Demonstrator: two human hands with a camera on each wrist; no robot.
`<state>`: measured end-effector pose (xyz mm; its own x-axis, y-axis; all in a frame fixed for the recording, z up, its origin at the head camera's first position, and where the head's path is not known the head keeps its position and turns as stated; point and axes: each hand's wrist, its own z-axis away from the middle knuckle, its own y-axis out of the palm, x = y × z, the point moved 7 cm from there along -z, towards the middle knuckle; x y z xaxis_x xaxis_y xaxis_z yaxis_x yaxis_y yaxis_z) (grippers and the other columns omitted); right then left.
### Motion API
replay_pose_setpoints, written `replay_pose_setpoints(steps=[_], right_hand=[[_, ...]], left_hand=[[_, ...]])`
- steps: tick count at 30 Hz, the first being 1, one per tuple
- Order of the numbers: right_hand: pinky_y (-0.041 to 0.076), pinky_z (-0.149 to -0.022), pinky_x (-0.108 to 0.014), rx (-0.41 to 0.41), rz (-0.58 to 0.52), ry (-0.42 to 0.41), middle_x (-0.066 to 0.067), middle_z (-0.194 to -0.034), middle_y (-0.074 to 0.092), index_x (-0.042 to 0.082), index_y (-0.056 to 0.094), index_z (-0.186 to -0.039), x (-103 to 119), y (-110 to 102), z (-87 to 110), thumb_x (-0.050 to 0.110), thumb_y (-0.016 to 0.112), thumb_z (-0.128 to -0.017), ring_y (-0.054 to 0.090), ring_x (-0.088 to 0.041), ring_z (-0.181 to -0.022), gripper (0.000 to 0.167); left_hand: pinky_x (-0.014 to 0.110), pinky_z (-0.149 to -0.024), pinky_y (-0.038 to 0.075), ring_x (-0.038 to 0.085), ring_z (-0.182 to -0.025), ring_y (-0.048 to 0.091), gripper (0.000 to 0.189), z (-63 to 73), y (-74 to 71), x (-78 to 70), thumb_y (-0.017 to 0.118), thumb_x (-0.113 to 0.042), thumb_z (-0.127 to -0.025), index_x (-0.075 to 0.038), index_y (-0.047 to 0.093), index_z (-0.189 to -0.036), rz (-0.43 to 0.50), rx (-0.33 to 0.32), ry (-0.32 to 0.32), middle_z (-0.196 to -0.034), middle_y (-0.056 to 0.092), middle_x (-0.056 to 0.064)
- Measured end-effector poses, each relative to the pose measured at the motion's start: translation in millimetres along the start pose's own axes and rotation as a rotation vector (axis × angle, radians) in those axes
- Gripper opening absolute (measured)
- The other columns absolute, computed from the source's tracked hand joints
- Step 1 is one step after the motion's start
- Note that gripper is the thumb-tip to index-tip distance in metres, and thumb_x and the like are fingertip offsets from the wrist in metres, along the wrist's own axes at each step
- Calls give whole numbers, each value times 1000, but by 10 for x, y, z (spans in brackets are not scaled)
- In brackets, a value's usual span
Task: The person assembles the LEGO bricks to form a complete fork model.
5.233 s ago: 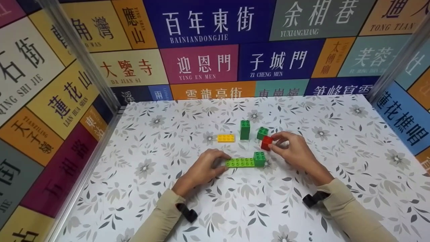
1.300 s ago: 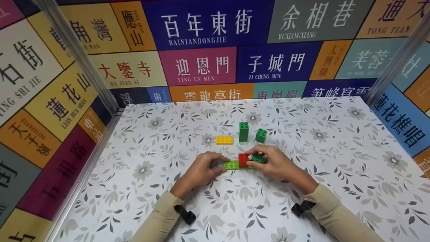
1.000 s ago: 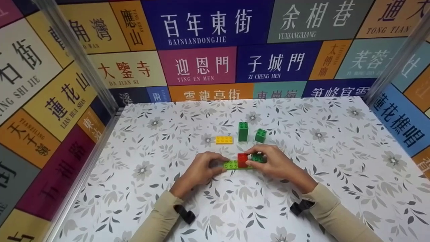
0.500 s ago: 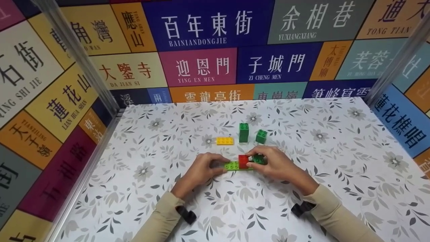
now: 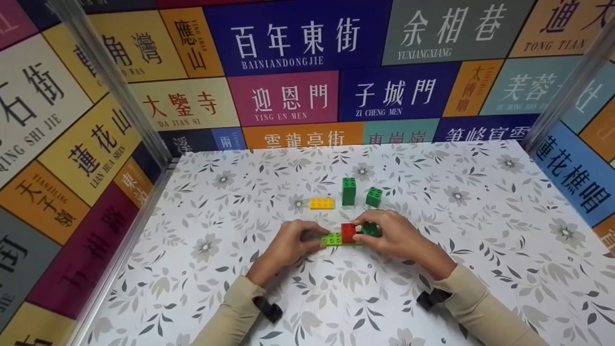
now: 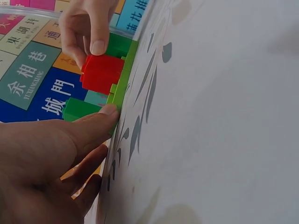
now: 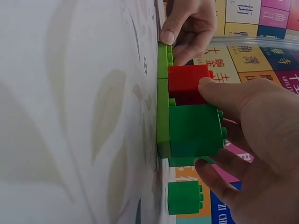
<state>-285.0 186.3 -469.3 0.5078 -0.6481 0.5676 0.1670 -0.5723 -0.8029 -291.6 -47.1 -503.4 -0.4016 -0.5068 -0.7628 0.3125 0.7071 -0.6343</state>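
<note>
The light green strip of toy building plates (image 5: 331, 239) lies flat on the table, a thin seam across it in the right wrist view. My left hand (image 5: 288, 242) pinches its left end between thumb and fingers. Between the thumb and index finger of my right hand (image 5: 396, 233) is a red brick (image 5: 348, 233), seated on the strip's studs around the middle. On the right end stands a green brick (image 7: 194, 130), with a narrow gap between it and the red one. From the head, my right fingers partly cover that green brick.
Behind the strip lie a flat yellow brick (image 5: 321, 203), a tall green stack (image 5: 349, 192) and a small green brick (image 5: 374, 196), all loose on the flower-patterned table cover (image 5: 230, 192). Walls with coloured street-name panels (image 5: 283, 96) rise at the back and sides.
Over five seconds, my right hand has brought the red brick left from beside the small green brick onto the strip. During the last second both hands stay in place.
</note>
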Motion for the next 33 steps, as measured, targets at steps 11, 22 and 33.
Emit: replay_pose_setpoints(steps=[11, 22, 33], right_hand=[[60, -101, -44, 20, -133, -9, 6, -123, 80, 23, 78, -123, -45, 54, -42, 34, 85, -95, 73, -18, -115, 30], [62, -97, -44, 27, -167, -22, 8, -123, 79, 23, 77, -128, -95, 19, -39, 41, 82, -98, 73, -17, -115, 35], [62, -95, -47, -148, -176, 42, 1, -121, 80, 9, 76, -129, -287, -217, -107, 35, 74, -105, 74, -19, -112, 35]], left_hand=[[37, -111, 56, 8, -122, 72, 31, 11, -34, 52, 87, -17, -93, -23, 83, -123, 25, 8, -68, -125, 81, -9], [37, -111, 57, 9, -123, 72, 30, -6, -15, 36, 89, -23, -92, -22, 83, -121, -11, -17, -27, -123, 82, -8], [36, -112, 56, 7, -123, 72, 31, 7, -12, 43, 89, -22, -92, -23, 83, -122, 19, 0, -69, -124, 81, -9]])
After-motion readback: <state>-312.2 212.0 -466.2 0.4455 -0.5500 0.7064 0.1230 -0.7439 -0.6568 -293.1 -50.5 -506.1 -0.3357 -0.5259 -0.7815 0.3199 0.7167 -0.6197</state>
